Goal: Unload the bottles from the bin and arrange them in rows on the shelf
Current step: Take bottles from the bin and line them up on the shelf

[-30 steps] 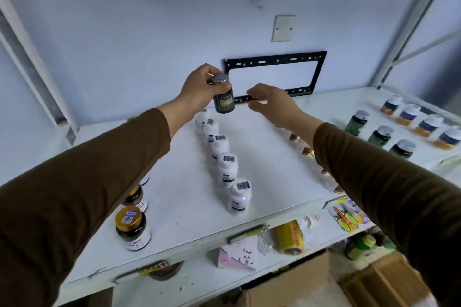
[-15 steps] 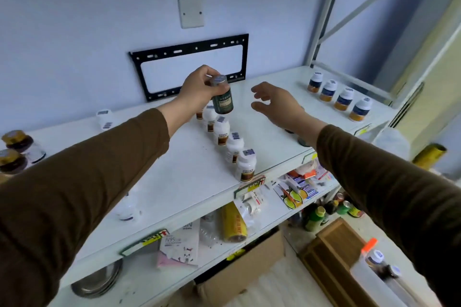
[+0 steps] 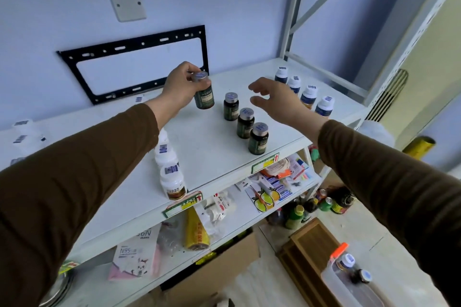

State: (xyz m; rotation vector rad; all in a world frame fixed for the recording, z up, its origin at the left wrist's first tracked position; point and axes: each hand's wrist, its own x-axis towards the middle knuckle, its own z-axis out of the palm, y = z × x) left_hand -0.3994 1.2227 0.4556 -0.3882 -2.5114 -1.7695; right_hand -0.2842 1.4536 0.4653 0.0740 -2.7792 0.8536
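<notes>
Head view: a dark green bottle (image 3: pixel 204 95) with a silver cap is held in the left hand (image 3: pixel 180 86), whose fingers are curled round its upper body and cap from the left side. The bottle is upright, long axis vertical, at or just above the white shelf (image 3: pixel 207 157); whether its base touches the surface cannot be told.

Just to its right stands a diagonal row of three matching green bottles (image 3: pixel 245 123), upright, running from the back toward the shelf's front edge. The held bottle lies at the far end of that row, to the left of the rearmost one. In my judgement the step in hand is setting this bottle down as the row's fourth member, and the move turns on shifting it slightly right and into line with the rearmost bottle without knocking it.

The right hand (image 3: pixel 277 99) hovers above the shelf, right of the green row, fingers spread and loosely bent, holding nothing. The left hand is the nearer to the placing spot.

A row of white bottles with blue labels (image 3: pixel 309 95) stands behind the right hand. Another row of white bottles (image 3: pixel 172 177) runs beneath the left forearm to the front edge.

A clear bin (image 3: pixel 354 281) at lower right shows bottles not yet unloaded.
</notes>
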